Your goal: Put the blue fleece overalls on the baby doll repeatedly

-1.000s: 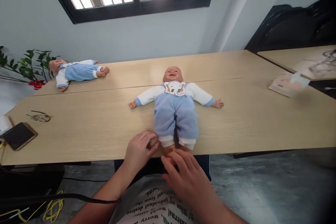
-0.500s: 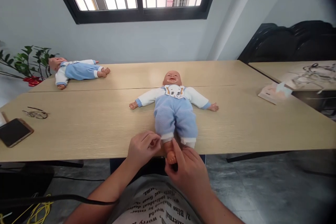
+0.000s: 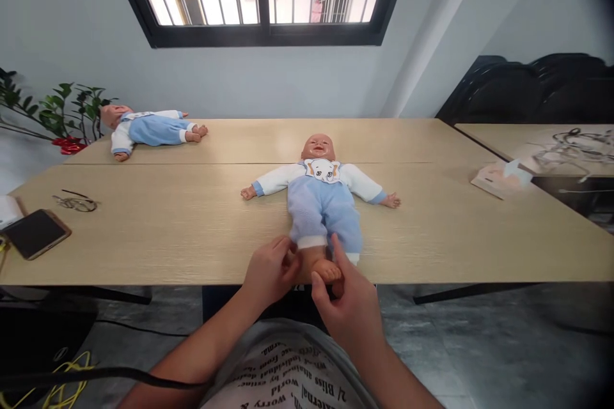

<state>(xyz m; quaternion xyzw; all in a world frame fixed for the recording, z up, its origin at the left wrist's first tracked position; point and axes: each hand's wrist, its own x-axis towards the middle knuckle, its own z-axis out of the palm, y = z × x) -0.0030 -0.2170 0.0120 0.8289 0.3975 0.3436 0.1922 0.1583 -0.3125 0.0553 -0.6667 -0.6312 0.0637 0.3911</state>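
Note:
A baby doll (image 3: 323,198) in blue trousers and white sleeves lies on its back on the table, arms spread, feet towards me. My left hand (image 3: 273,271) is closed at the outer side of its trouser cuff (image 3: 311,241), fingers curled against the ankle; the fingertips are partly hidden. Around the bare foot (image 3: 327,270) on that same leg is my right hand (image 3: 352,300), thumb on one side and index finger stretched up along the other. The doll's other foot is hidden behind my right hand.
A second doll (image 3: 156,129) lies at the back left beside a potted plant (image 3: 67,108). Glasses (image 3: 77,202) and a phone (image 3: 37,233) rest at the left. A tissue pack (image 3: 499,179) sits at the right, near tangled cables (image 3: 568,147). The table's front edge (image 3: 455,282) runs close to me.
The cuff sits higher on the ankle, and more of the doll's foot and lower leg shows. The foot has turned towards my right hand. My view has shifted slightly.

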